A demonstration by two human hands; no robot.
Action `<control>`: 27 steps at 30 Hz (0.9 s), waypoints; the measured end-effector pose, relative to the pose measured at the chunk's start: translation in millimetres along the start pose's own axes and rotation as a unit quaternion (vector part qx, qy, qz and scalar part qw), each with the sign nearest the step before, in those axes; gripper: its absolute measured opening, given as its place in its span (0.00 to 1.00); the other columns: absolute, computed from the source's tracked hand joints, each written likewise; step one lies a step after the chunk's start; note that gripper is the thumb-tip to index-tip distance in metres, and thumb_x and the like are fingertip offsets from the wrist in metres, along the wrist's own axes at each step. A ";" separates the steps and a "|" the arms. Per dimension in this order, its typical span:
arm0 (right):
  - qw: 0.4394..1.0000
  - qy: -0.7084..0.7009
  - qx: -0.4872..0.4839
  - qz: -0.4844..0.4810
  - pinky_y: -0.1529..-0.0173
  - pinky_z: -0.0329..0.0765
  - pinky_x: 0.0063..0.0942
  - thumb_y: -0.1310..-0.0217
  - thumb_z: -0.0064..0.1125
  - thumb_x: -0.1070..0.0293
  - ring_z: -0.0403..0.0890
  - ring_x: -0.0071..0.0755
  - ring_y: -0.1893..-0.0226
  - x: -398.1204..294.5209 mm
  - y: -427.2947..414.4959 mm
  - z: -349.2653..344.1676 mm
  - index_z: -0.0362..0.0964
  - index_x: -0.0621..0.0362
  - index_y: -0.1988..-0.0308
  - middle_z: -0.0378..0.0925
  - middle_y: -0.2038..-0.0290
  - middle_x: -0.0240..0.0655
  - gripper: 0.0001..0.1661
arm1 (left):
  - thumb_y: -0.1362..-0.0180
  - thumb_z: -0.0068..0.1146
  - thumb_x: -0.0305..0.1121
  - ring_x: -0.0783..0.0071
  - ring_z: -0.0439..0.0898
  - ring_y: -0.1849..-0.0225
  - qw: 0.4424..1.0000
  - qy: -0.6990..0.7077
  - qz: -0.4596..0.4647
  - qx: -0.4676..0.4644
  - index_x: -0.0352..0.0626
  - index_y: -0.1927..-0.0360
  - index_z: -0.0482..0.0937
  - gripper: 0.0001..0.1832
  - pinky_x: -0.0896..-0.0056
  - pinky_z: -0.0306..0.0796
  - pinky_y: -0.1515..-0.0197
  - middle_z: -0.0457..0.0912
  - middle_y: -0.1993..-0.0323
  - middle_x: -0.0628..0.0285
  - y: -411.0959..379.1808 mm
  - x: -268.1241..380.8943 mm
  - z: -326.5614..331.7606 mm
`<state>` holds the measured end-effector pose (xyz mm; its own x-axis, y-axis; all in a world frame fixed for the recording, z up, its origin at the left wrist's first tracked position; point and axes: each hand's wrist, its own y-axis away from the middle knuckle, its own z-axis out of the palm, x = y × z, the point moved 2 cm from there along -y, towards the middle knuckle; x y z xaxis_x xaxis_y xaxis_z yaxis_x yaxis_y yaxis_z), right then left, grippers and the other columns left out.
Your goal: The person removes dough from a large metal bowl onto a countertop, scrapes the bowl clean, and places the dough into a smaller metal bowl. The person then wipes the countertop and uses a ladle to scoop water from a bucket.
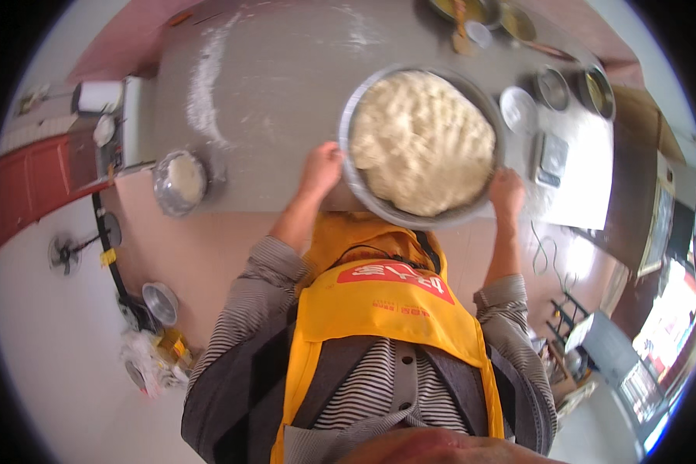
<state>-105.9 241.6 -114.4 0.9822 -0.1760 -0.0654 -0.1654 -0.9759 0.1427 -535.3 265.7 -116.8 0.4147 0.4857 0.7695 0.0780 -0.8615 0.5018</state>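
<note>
A large metal basin (348, 130) is full of pale dough (423, 142) with a lumpy, dented surface. My left hand (325, 165) grips the basin's rim at its left side. On the right side, my right hand (507, 188) holds the rim too. The basin is at the near edge of the grey worktop (278, 104), close to my yellow apron (383, 301). Whether its base touches the worktop cannot be seen.
White flour (203, 87) streaks the worktop's left part. A plastic-covered bowl (180, 182) sits at the near left edge. To the right are a white dish (518, 110), a kitchen scale (551, 159) and metal bowls (552, 87). Pans (519, 23) lie at the far right.
</note>
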 end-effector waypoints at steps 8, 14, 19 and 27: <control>0.642 -0.752 -0.133 -0.062 0.34 0.66 0.46 0.26 0.42 0.52 0.67 0.51 0.34 -146.0 -3.1 -82.6 0.58 0.60 0.33 0.63 0.33 0.49 0.32 | 0.37 0.57 0.35 0.58 0.83 0.57 0.886 -0.331 0.198 0.256 0.36 0.49 0.77 0.16 0.59 0.75 0.54 0.83 0.55 0.49 19.3 35.0 -59.0; 0.228 -0.942 -0.248 0.005 0.28 0.56 0.54 0.29 0.39 0.39 0.55 0.55 0.29 -204.2 -19.1 -85.9 0.52 0.58 0.30 0.56 0.30 0.53 0.42 | 0.33 0.56 0.37 0.65 0.82 0.51 0.970 0.053 0.232 -0.048 0.39 0.33 0.67 0.27 0.70 0.78 0.53 0.80 0.48 0.50 32.7 113.3 22.0; 0.173 -0.941 -0.290 0.009 0.26 0.53 0.45 0.28 0.37 0.38 0.58 0.47 0.30 -223.0 -7.9 -79.8 0.53 0.59 0.30 0.54 0.28 0.46 0.42 | 0.31 0.52 0.36 0.69 0.82 0.60 0.969 0.125 0.214 0.015 0.33 0.46 0.74 0.17 0.71 0.75 0.57 0.84 0.60 0.55 12.3 109.1 47.0; 0.311 -0.911 -0.270 -0.018 0.24 0.45 0.35 0.26 0.29 0.39 0.49 0.38 0.26 -243.3 13.1 -80.4 0.43 0.59 0.27 0.46 0.25 0.38 0.43 | 0.29 0.47 0.39 0.66 0.80 0.65 0.969 0.132 0.187 0.087 0.33 0.57 0.77 0.16 0.68 0.73 0.59 0.82 0.66 0.53 13.7 111.2 42.9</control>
<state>-340.0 282.0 -17.2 -0.7800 -0.4265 -0.4579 0.3642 -0.9045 0.2221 -449.2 301.6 -41.3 0.1981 0.1351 0.9708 0.1275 -0.9856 0.1111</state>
